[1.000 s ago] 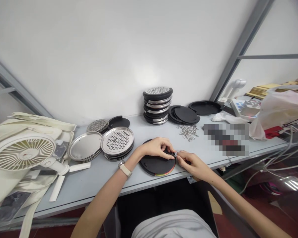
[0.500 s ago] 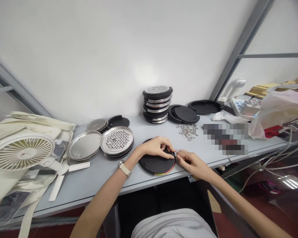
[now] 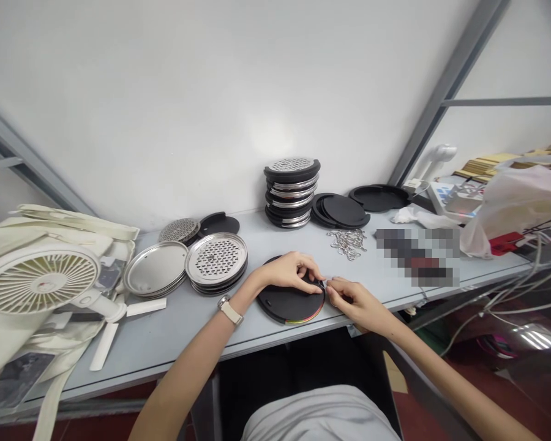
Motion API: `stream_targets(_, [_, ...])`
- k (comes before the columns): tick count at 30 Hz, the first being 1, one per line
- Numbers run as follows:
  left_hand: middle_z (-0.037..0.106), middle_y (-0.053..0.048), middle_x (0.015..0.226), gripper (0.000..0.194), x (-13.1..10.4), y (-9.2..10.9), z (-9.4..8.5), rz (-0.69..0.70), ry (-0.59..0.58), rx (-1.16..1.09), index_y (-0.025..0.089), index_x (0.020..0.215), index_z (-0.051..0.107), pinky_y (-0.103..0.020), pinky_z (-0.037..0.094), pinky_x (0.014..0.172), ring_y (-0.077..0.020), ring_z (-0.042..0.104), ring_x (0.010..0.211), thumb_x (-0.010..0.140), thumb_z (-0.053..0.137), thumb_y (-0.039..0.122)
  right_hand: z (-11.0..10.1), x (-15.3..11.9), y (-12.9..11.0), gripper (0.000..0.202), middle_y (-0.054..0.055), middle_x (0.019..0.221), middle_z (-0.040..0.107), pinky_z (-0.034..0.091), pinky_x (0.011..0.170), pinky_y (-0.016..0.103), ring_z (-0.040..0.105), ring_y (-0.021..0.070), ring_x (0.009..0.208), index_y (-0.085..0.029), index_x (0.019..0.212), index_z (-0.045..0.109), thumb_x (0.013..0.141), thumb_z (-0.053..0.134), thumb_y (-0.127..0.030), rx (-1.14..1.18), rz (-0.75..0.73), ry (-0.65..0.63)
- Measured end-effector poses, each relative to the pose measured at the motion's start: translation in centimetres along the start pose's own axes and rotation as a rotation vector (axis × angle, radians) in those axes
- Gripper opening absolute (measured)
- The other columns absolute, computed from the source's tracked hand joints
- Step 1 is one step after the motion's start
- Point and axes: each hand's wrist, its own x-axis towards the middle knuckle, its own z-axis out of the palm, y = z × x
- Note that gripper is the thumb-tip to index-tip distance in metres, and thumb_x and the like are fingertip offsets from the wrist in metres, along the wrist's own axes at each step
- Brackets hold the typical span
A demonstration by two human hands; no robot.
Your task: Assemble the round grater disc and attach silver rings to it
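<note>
A round black disc (image 3: 287, 303) lies on the table near its front edge, with a thin coloured strip along its lower right rim. My left hand (image 3: 296, 272) rests over it, thumb and fingers closed at the right rim. Just beyond that rim, my right hand (image 3: 353, 301) pinches something small; a bit of it looks shiny, but the fingers hide its kind. The fingertips of both hands nearly meet there. Behind them lies a pile of small metal clips or rings (image 3: 348, 242).
Perforated metal discs (image 3: 217, 259) and plain metal plates (image 3: 156, 268) are stacked at left, beside a white fan (image 3: 41, 278). A tall stack of black and metal discs (image 3: 292, 193) stands by the wall, with black trays (image 3: 379, 197) to its right. A plastic bag (image 3: 518, 202) sits far right.
Both hands keep almost the same place at the disc's right rim. Only a slight shift of the whole view shows.
</note>
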Motion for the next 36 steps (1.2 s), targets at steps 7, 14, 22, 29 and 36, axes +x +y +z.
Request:
stream_targets(7, [0.058,-0.002,0.077,0.032,0.05,-0.15,0.10,-0.027,-0.003,-0.029,0.013,0.092,0.070,-0.020,0.037,0.059,-0.0082,0.050,0.068,0.066,0.073,0.031,0.03,-0.02,-0.04,0.033,-0.003,0.063,0.040,0.034,0.058,0.025,0.041,0.0123,0.059,-0.019,0.062,0.039,0.093,0.037,-0.030,0.012,-0.005,0.005])
stream_targets(14, [0.059,-0.003,0.077,0.032,-0.01,-0.07,0.12,-0.040,0.001,-0.036,0.013,0.092,0.070,-0.020,0.038,0.061,-0.0086,0.050,0.069,0.066,0.073,0.031,0.07,-0.04,0.03,0.032,-0.003,0.064,0.040,0.034,0.058,0.025,0.040,0.0125,0.060,-0.019,0.064,0.040,0.094,0.036,-0.031,0.001,0.004,-0.002])
stream_targets(22, [0.058,-0.002,0.076,0.032,-0.01,0.00,0.09,-0.023,0.000,-0.047,0.013,0.092,0.070,-0.020,0.037,0.059,-0.0082,0.050,0.068,0.066,0.073,0.030,0.02,-0.09,0.03,0.032,-0.003,0.064,0.038,0.033,0.058,0.025,0.040,0.0123,0.059,-0.019,0.064,0.039,0.094,0.035,-0.031,-0.007,0.007,-0.011])
stream_targets(29, [0.056,-0.002,0.073,0.033,-0.02,0.13,0.07,-0.040,-0.005,-0.055,0.012,0.093,0.070,-0.020,0.035,0.057,-0.0077,0.047,0.065,0.066,0.073,0.032,0.00,-0.02,-0.04,0.033,-0.003,0.064,0.038,0.033,0.058,0.025,0.040,0.0123,0.059,-0.020,0.063,0.037,0.094,0.035,-0.032,0.002,0.003,-0.012])
stream_targets(36, [0.057,-0.002,0.074,0.033,-0.04,0.15,0.07,-0.027,-0.004,-0.061,0.012,0.092,0.070,-0.021,0.035,0.057,-0.0077,0.047,0.065,0.066,0.073,0.032,0.06,-0.05,-0.10,0.034,-0.003,0.063,0.039,0.034,0.056,0.025,0.039,0.0120,0.058,-0.019,0.063,0.039,0.094,0.036,-0.032,-0.002,0.009,0.007])
